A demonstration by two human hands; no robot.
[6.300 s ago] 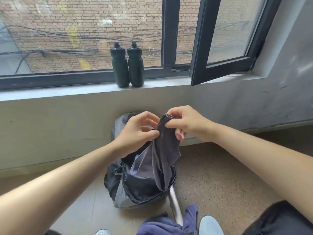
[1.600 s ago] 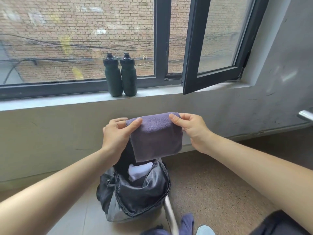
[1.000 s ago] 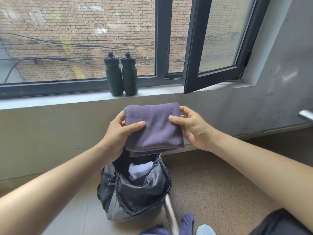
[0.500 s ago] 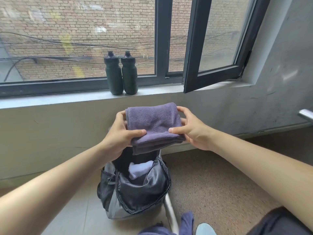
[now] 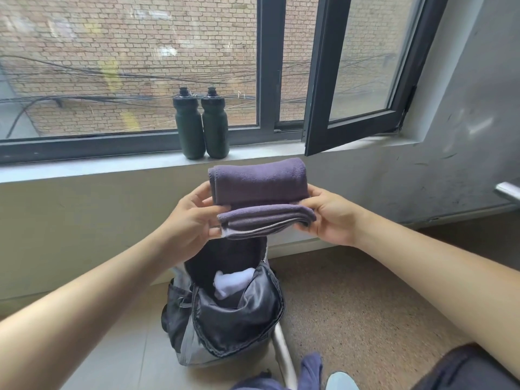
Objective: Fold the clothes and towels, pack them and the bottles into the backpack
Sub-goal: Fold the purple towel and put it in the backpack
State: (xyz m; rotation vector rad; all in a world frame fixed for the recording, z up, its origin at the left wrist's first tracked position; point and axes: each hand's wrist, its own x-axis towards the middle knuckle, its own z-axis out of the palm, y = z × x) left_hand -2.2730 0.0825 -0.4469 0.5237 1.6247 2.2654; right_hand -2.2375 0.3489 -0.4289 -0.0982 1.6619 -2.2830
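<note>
A purple-grey towel [image 5: 260, 187], folded into several layers with its top half bent over, is held in the air above the backpack. My left hand [image 5: 191, 218] grips its left end and my right hand [image 5: 329, 215] grips its right end. Below them, a black and grey backpack [image 5: 233, 313] stands open on the floor, with a white cloth [image 5: 232, 282] inside. Two dark green bottles [image 5: 201, 125] stand side by side on the window sill, behind the towel.
An open window sash [image 5: 357, 128] juts inward over the sill [image 5: 84, 167] at the right. A blue garment [image 5: 308, 372] lies by a metal tube [image 5: 284, 356] at the bottom edge. A metal bar [image 5: 508, 191] pokes in at the right.
The towel went from a loose bunch to a flat hanging rectangle, then was folded smaller. In the last half second its top half has bent over toward me into a thicker bundle.
</note>
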